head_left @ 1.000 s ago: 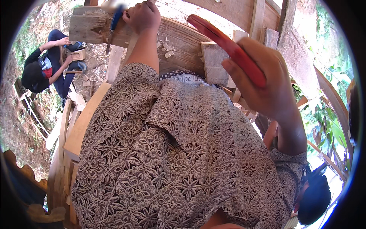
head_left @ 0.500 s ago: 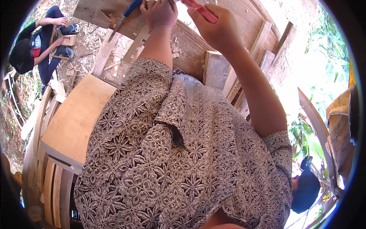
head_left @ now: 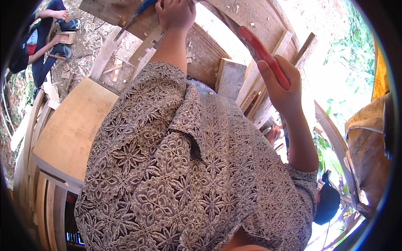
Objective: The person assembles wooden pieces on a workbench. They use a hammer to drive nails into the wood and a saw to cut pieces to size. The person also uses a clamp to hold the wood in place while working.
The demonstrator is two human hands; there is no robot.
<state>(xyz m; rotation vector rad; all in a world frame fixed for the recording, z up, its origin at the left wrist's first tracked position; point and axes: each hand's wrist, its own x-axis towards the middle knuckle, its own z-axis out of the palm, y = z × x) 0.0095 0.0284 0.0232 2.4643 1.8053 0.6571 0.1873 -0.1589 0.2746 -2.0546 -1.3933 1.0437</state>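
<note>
My left hand [head_left: 176, 14] is raised at the top of the view, shut on a blue-handled chisel [head_left: 140, 8]. The chisel's blade points left and down onto a wooden plank [head_left: 109, 10]. My right hand [head_left: 280, 85] is held up at the right, gripping a long red tool handle [head_left: 261, 52] that slants up and left; its head is not visible. My patterned brown shirt [head_left: 188, 175] fills the middle and hides what lies below it.
A curved wooden frame of planks [head_left: 251, 25] rises ahead, with wood chips on it. A flat wooden panel [head_left: 75, 125] lies at left. Another person [head_left: 37, 46] crouches at upper left. A dark cap [head_left: 326, 203] shows at lower right, near green plants.
My right hand with the red tool has swung down and to the right, away from my left hand. The left hand stays on the chisel at the plank.
</note>
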